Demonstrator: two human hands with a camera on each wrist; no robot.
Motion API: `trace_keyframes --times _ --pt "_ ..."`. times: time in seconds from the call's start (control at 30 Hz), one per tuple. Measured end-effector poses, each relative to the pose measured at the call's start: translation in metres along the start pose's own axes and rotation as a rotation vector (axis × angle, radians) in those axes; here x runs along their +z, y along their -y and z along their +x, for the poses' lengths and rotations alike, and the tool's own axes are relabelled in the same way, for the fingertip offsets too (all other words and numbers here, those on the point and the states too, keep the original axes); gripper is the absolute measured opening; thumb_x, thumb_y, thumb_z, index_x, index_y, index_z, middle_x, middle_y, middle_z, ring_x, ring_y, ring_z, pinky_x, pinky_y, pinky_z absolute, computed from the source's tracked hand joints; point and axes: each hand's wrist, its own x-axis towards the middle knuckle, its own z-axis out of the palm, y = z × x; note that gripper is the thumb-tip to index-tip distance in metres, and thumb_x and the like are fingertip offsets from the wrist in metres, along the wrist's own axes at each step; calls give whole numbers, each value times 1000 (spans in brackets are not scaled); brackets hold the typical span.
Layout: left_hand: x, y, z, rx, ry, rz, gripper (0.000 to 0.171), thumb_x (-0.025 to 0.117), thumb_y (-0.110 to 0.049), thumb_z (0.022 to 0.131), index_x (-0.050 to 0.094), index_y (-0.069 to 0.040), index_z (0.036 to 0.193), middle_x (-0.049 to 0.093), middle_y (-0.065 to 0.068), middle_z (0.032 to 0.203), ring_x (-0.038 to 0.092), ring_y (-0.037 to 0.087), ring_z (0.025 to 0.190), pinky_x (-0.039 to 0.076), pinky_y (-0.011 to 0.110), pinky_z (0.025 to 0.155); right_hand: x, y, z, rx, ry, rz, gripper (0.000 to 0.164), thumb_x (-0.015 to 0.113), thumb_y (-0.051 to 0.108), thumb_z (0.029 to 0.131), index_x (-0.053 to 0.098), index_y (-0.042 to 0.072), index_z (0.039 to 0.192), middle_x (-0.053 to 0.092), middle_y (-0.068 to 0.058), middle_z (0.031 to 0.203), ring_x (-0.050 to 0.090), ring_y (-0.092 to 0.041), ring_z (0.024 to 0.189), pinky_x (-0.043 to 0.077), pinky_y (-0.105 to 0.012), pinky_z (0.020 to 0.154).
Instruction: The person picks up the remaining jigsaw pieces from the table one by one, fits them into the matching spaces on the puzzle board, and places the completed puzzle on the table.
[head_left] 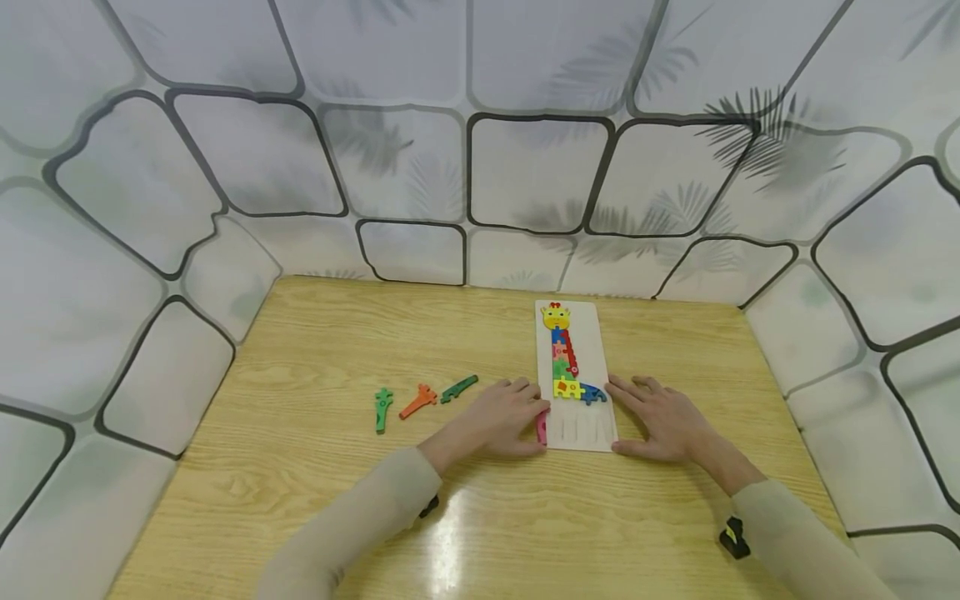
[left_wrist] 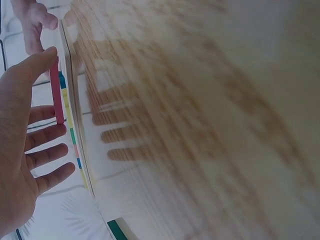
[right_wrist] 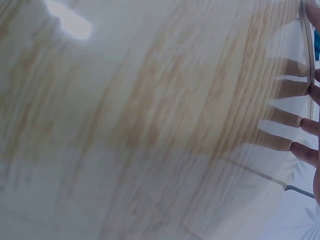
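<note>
A giraffe puzzle board (head_left: 579,429) lies on the table, with colourful head, neck and body pieces set in it and bare leg slots below. At its lower left edge my left hand (head_left: 506,419) pinches a pink puzzle piece (head_left: 542,427) between thumb and index finger. In the left wrist view this pink piece (left_wrist: 56,95) stands out beside the board's edge, the other fingers spread. My right hand (head_left: 660,419) touches the board's right edge with thumb and fingers extended. Only part of the right hand (right_wrist: 311,130) shows in the right wrist view.
Left of my left hand lie three loose puzzle pieces: a green one (head_left: 383,410), an orange one (head_left: 418,401) and a dark green one (head_left: 459,389). The wooden table (head_left: 315,333) meets stone-patterned walls (head_left: 405,167) at the back and both sides.
</note>
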Motion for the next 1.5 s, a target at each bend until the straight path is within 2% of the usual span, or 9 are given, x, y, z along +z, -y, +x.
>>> trace_keyframes --times 0.33,0.73,0.87,1.1,1.5 --pt "2 -2 12 24 6 24 74 56 -72 97 58 -20 150 62 -1 140 57 18 129 53 37 107 -1 0 1 13 10 12 101 60 84 86 39 24 164 42 -1 170 50 -40 144 57 -64 95" --pt "3 -4 22 34 -1 9 71 58 -68 97 57 -21 150 63 -1 140 58 17 127 54 36 105 1 0 0 15 11 13 101 59 85 86 39 24 164 42 -2 170 51 -42 144 56 -65 95" --pt "4 -5 26 35 5 3 71 60 -67 97 57 -21 150 61 -1 142 57 17 127 54 35 102 3 0 0 19 24 9 101 57 86 86 38 25 165 41 -1 171 51 -42 144 56 -65 96" --pt "4 -6 34 34 38 3 71 59 -67 98 55 -22 152 58 0 150 55 18 131 53 36 107 3 0 0 16 18 5 101 59 84 86 38 25 165 41 -1 170 52 -42 143 57 -64 96" --pt "3 -4 39 51 57 35 72 56 -70 99 54 -22 153 59 1 149 55 18 128 53 34 105 1 -1 1 9 5 5 100 60 83 86 39 24 164 41 -1 170 52 -42 142 57 -64 95"
